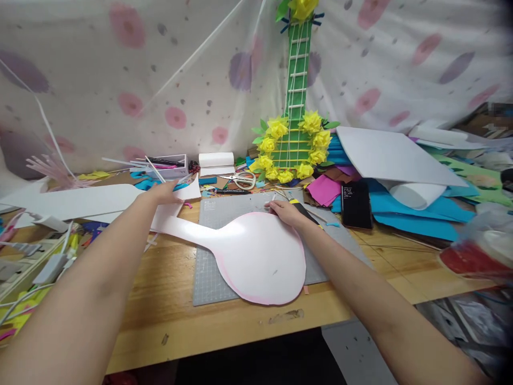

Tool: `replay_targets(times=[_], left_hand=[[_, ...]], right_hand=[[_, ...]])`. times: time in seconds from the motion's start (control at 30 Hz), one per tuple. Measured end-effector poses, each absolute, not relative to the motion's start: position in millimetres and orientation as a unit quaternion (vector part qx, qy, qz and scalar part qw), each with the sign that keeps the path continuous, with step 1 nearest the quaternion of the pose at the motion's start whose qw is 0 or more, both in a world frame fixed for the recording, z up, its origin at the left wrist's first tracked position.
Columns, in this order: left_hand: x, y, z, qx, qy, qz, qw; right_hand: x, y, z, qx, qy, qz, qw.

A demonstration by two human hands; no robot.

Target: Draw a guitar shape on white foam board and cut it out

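Note:
A white lute-shaped cutout (260,256) with a round body and a long neck, pink along parts of its edge, lies across a grey cutting mat (208,280). My right hand (285,212) is at the upper edge of the round body, fingers closed on that edge. Just beyond it is a yellow-and-black utility knife (303,209). At the far end of the neck, my left hand (162,193) reaches over white paper pieces with its fingers stretched forward. A curled white scrap (193,189) is beside those fingertips, which are partly hidden.
A green paper guitar (297,96) with yellow flowers stands against the curtain. Scissors (243,181) and a pen box (170,164) are at the back. On the right are a phone (356,205), blue sheets (420,219) and a red-filled cup (476,256). Power strips and cables (36,267) crowd the left.

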State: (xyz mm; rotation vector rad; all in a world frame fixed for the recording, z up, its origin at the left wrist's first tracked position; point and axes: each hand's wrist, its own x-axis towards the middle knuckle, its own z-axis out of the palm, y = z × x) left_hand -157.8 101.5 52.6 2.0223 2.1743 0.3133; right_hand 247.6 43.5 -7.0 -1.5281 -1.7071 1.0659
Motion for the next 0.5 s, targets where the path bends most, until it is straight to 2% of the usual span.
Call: replay_targets(times=[0.13,0.37,0.5], left_hand=[[-152,99,53,0.699,0.712,-0.031,0.049],[-126,80,67,0.767,0.636,0.059,-0.069],[-107,76,79,0.775,0.623,0.037,-0.097]], right_hand=[[239,53,-15,-0.602,-0.530,0.454,0.389],[246,47,1,-0.594,-0.522,0.459,0.405],[248,42,16,-0.585,-0.541,0.453,0.400]])
